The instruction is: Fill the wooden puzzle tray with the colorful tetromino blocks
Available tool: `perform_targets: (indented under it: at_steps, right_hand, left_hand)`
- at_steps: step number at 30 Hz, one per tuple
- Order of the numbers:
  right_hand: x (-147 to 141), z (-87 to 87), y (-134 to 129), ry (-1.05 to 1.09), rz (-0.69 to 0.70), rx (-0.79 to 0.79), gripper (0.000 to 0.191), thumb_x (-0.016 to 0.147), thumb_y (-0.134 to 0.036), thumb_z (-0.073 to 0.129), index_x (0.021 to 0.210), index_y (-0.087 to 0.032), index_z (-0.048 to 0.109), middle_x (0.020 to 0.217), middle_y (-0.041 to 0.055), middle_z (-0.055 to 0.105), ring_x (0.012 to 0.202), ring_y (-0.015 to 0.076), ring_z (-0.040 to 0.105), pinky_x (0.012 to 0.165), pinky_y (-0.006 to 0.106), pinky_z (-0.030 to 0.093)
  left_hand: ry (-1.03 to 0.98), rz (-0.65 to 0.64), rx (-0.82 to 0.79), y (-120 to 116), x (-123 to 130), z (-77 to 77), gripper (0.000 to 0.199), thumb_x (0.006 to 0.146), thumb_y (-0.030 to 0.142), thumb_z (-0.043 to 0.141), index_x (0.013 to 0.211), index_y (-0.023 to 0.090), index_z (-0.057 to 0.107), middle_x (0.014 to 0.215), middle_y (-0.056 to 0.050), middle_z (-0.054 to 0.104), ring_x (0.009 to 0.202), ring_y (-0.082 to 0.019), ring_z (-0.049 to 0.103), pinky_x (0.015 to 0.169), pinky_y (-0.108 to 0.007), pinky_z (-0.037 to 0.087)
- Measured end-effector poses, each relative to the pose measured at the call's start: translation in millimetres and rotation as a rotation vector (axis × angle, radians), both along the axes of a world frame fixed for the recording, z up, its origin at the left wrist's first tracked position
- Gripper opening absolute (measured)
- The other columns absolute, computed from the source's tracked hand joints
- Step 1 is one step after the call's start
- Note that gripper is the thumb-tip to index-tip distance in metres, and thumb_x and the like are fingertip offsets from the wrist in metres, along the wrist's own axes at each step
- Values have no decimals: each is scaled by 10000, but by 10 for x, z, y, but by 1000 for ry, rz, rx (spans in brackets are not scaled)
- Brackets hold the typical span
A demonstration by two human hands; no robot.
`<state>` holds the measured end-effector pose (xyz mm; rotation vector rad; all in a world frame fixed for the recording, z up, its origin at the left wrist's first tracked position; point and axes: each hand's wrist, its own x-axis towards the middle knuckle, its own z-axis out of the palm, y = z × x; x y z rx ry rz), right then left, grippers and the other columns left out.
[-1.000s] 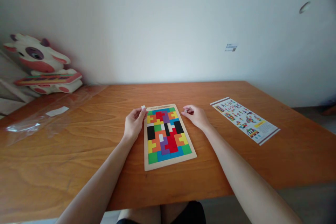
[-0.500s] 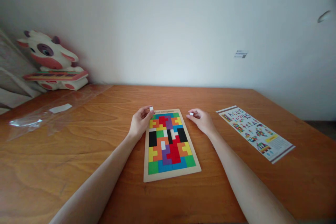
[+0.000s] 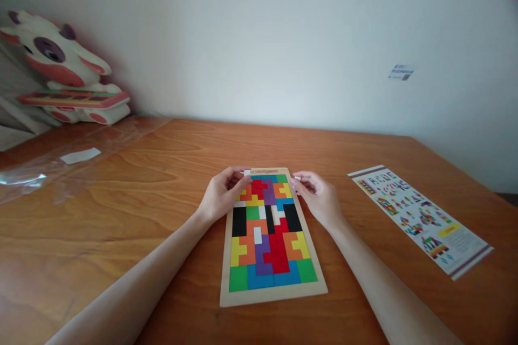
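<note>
A wooden puzzle board (image 3: 275,297) lies in front of me, filled with red, yellow, green, blue, orange, purple, black and white pieces. Between the thumb and fingers of my left hand (image 3: 222,195) is a small white block (image 3: 247,172), held over the board's upper left corner. My right hand (image 3: 320,197) pinches another small white block (image 3: 297,178) beside the upper right edge. A pale gap (image 3: 275,214) shows among the pieces near the middle, between a black piece and a red one.
A printed pattern sheet (image 3: 421,215) lies on the wooden table (image 3: 162,172) to the right. At the far left stands a cow-shaped toy keyboard (image 3: 73,73), with clear plastic wrapping (image 3: 117,135) and a white slip (image 3: 81,156) in front. A wall rises behind the table.
My view has shifted and come closer, so the board looks larger and lower. Both hands have drawn nearer to the board's upper edges, each still holding its white block.
</note>
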<state>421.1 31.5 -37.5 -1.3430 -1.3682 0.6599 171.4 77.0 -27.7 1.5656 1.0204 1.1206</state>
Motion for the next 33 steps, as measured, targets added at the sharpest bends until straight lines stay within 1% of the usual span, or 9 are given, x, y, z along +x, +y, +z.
perform_targets:
  at_steps: [3,8,11,14,16,20,24,29,33]
  right_hand:
    - [-8,4,-10,-13,-17,20,301,810,-464,698,963,-205,694,889,71,741,719,188,691,674,344,584]
    - [-29,19,-31,-35,-46,45,331,806,-453,713,1026,-208,673,833,59,744,654,184,685,626,330,572]
    - [-47,43,-57,-106,-39,88,254,832,-440,686,946,-212,699,860,68,752,707,189,697,648,323,572]
    - [-69,79,-93,-190,-28,124,210,865,-412,652,944,-226,709,865,60,755,730,186,696,645,310,568]
    - [-82,95,-115,-219,-10,138,188,878,-388,639,951,-230,710,857,50,753,710,175,691,636,301,564]
    - [-82,87,-124,-210,28,137,189,887,-362,630,989,-226,713,852,46,744,688,165,687,634,301,567]
    - [-53,50,-101,-191,22,153,230,891,-361,619,1057,-229,706,929,65,732,794,187,695,685,323,581]
    - [-53,37,-109,-188,8,112,225,884,-368,627,1042,-226,702,914,64,738,775,186,698,706,335,586]
    - [-73,60,-118,-191,16,99,207,864,-379,648,990,-225,706,901,68,750,779,196,703,716,352,589]
  left_hand:
    - [-4,0,5,-34,11,8,389,792,460,701,1063,182,687,819,-27,679,730,-164,614,678,-271,474]
    - [-75,30,-40,-48,33,31,388,745,482,740,985,180,697,858,-44,700,779,-180,637,737,-287,499]
    - [-193,87,-100,-13,21,29,404,726,486,761,964,171,676,912,-49,710,840,-176,658,779,-282,511]
    - [-295,170,-172,24,2,30,422,705,474,785,965,165,661,905,-42,711,813,-155,660,773,-274,519]
    - [-319,187,-199,27,-1,41,424,699,474,789,956,163,659,906,-43,712,806,-150,656,784,-278,521]
    - [-262,153,-176,-19,21,77,439,690,488,791,955,162,665,938,-53,712,857,-174,658,808,-291,524]
    - [-203,133,-142,-57,26,90,425,696,501,783,936,162,694,962,-67,720,869,-197,662,788,-295,524]
    - [-7,106,-36,-69,4,45,385,751,503,739,941,169,729,899,-67,721,745,-178,639,684,-282,506]
    - [52,28,27,-130,29,20,328,756,458,742,940,187,734,825,-54,710,710,-178,628,647,-280,509]
